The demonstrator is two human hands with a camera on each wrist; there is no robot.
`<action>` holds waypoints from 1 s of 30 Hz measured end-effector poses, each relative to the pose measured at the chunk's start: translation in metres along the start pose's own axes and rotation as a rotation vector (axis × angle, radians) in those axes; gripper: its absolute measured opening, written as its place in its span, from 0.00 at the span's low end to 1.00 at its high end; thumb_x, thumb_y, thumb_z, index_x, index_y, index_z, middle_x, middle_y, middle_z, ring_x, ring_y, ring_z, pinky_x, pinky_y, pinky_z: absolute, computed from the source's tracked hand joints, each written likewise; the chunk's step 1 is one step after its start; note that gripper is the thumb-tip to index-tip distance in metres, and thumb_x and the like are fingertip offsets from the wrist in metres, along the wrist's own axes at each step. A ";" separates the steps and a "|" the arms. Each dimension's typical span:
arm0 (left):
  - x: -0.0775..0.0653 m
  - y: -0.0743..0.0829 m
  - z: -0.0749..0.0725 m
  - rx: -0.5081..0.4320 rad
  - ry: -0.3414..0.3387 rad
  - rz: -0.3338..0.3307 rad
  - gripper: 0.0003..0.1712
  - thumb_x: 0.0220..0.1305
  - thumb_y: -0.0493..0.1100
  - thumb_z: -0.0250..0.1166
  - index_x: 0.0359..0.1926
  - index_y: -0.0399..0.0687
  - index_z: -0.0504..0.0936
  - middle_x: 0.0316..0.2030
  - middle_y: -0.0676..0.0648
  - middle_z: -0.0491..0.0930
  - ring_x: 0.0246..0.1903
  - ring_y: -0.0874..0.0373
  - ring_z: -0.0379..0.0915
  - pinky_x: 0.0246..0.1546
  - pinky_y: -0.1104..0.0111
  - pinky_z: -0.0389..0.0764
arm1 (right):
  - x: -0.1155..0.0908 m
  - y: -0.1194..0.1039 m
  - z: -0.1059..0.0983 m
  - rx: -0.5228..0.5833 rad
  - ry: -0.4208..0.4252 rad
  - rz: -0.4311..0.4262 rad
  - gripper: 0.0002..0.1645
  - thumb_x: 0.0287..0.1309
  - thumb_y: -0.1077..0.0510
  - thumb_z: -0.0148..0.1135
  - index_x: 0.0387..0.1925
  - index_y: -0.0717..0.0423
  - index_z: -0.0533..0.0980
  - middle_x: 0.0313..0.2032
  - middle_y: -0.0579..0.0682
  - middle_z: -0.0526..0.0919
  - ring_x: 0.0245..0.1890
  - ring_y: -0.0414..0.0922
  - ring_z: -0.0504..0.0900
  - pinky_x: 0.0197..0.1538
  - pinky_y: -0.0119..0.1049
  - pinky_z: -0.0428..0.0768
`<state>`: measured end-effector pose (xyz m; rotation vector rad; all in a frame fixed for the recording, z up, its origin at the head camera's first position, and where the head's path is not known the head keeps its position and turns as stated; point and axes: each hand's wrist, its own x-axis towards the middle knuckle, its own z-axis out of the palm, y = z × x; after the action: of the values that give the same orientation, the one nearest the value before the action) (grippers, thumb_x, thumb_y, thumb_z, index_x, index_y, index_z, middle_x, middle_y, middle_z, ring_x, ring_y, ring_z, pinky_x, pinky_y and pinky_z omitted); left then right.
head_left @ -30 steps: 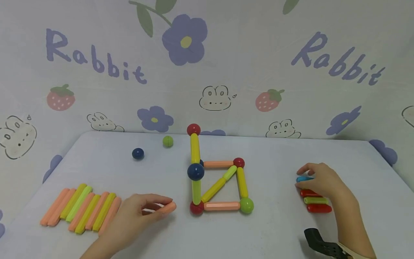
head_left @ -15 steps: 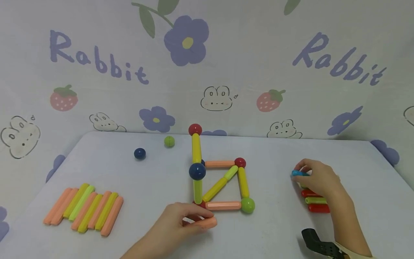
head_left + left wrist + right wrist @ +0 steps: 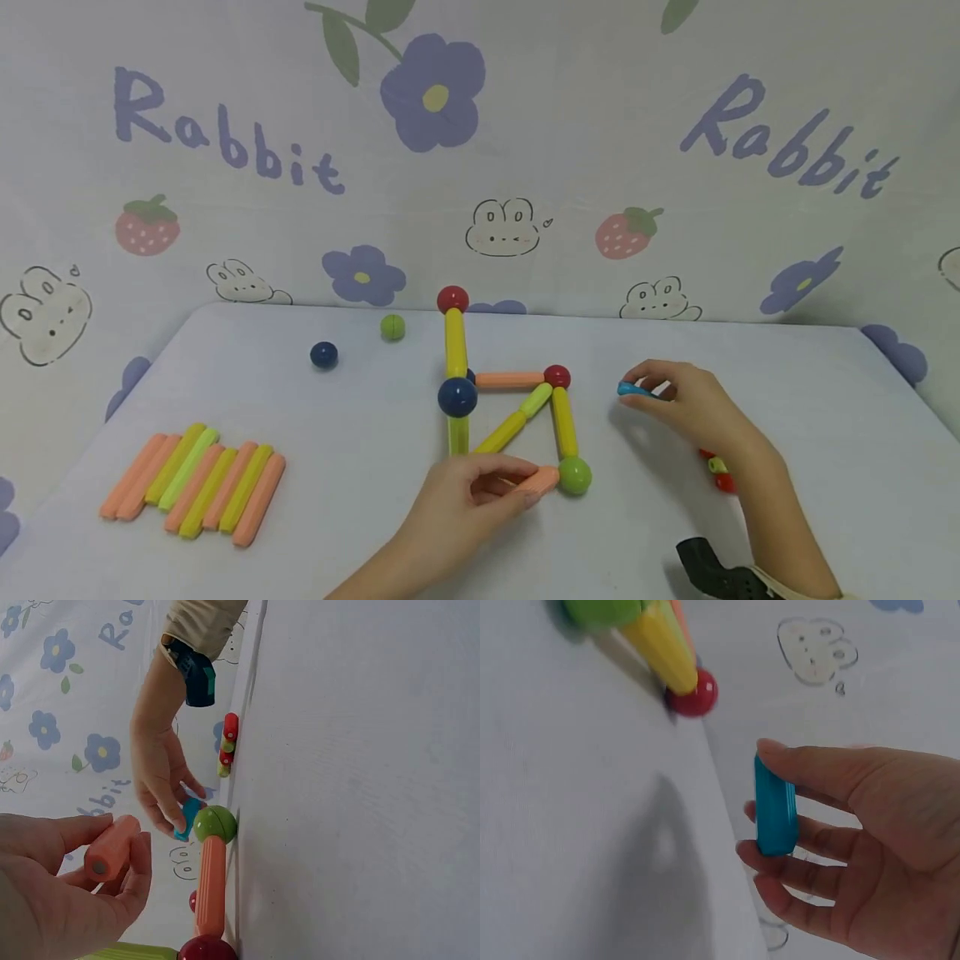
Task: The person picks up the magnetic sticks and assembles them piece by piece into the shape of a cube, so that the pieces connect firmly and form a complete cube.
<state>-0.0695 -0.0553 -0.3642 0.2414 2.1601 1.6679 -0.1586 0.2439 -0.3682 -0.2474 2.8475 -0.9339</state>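
My left hand (image 3: 468, 508) pinches an orange magnetic stick (image 3: 112, 847) between thumb and fingers, in front of a ball-and-stick frame. A metal tip shows at the stick's near end in the left wrist view. In the head view it overlaps the frame's front orange stick, close to the green ball (image 3: 575, 476). To the right of the frame, my right hand (image 3: 693, 408) holds a short blue stick (image 3: 776, 810) above the table. The frame has a red ball (image 3: 557, 377) at its back corner and a yellow upright stick (image 3: 455, 343) topped by another red ball (image 3: 452, 300).
Several orange, yellow and green sticks (image 3: 198, 483) lie in a row at the left. A loose navy ball (image 3: 324, 356) and a green ball (image 3: 392, 327) sit behind. Red and green sticks (image 3: 723, 482) are partly hidden by the right arm. A printed cloth (image 3: 570, 125) hangs behind the table.
My left hand has carried the orange stick rightward to the front of the frame. My right hand has lifted the blue stick from the right-hand row and moved it left toward the frame.
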 end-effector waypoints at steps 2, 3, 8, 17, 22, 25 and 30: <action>0.001 -0.001 -0.001 -0.021 0.022 0.007 0.15 0.69 0.45 0.73 0.55 0.48 0.90 0.46 0.53 0.88 0.42 0.59 0.81 0.45 0.73 0.86 | -0.001 -0.010 0.002 0.021 -0.037 -0.026 0.17 0.70 0.52 0.69 0.54 0.56 0.84 0.48 0.57 0.85 0.44 0.51 0.79 0.40 0.38 0.80; 0.001 -0.002 -0.001 -0.032 0.030 0.012 0.15 0.69 0.45 0.73 0.55 0.48 0.90 0.46 0.53 0.88 0.42 0.59 0.82 0.45 0.73 0.86 | -0.001 -0.014 0.003 0.035 -0.058 -0.044 0.17 0.70 0.51 0.69 0.54 0.55 0.85 0.49 0.56 0.85 0.45 0.51 0.79 0.41 0.38 0.80; 0.001 -0.003 -0.002 -0.067 0.053 0.038 0.16 0.70 0.44 0.73 0.55 0.45 0.89 0.46 0.50 0.88 0.41 0.60 0.82 0.43 0.73 0.87 | -0.005 -0.035 0.006 0.119 -0.180 -0.141 0.17 0.71 0.51 0.68 0.55 0.55 0.85 0.51 0.50 0.87 0.46 0.47 0.80 0.45 0.40 0.81; 0.001 -0.006 -0.003 -0.095 0.071 0.090 0.16 0.71 0.45 0.72 0.54 0.40 0.89 0.43 0.47 0.90 0.38 0.59 0.84 0.41 0.75 0.86 | -0.013 -0.058 0.008 0.301 -0.379 -0.242 0.12 0.67 0.53 0.72 0.48 0.53 0.85 0.41 0.47 0.86 0.42 0.50 0.80 0.43 0.34 0.81; 0.001 -0.006 -0.003 -0.099 0.080 0.114 0.17 0.71 0.47 0.72 0.53 0.41 0.90 0.43 0.47 0.91 0.38 0.56 0.84 0.40 0.76 0.85 | -0.014 -0.065 0.011 0.366 -0.477 -0.289 0.10 0.68 0.55 0.72 0.46 0.55 0.86 0.42 0.49 0.88 0.44 0.52 0.80 0.46 0.35 0.82; 0.001 -0.006 -0.004 -0.093 0.090 0.124 0.17 0.71 0.48 0.72 0.51 0.41 0.90 0.42 0.47 0.91 0.36 0.55 0.84 0.38 0.77 0.84 | -0.015 -0.068 0.012 0.388 -0.507 -0.301 0.09 0.68 0.56 0.71 0.46 0.55 0.86 0.41 0.50 0.88 0.44 0.51 0.81 0.46 0.35 0.82; 0.001 -0.007 -0.006 -0.095 0.069 0.093 0.17 0.71 0.47 0.71 0.53 0.39 0.90 0.42 0.46 0.91 0.34 0.58 0.82 0.38 0.77 0.83 | -0.014 -0.069 0.014 0.410 -0.505 -0.304 0.13 0.69 0.57 0.70 0.50 0.60 0.85 0.44 0.50 0.88 0.46 0.50 0.82 0.49 0.35 0.83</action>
<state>-0.0720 -0.0620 -0.3702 0.2642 2.1417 1.8503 -0.1348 0.1841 -0.3371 -0.7567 2.1423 -1.2670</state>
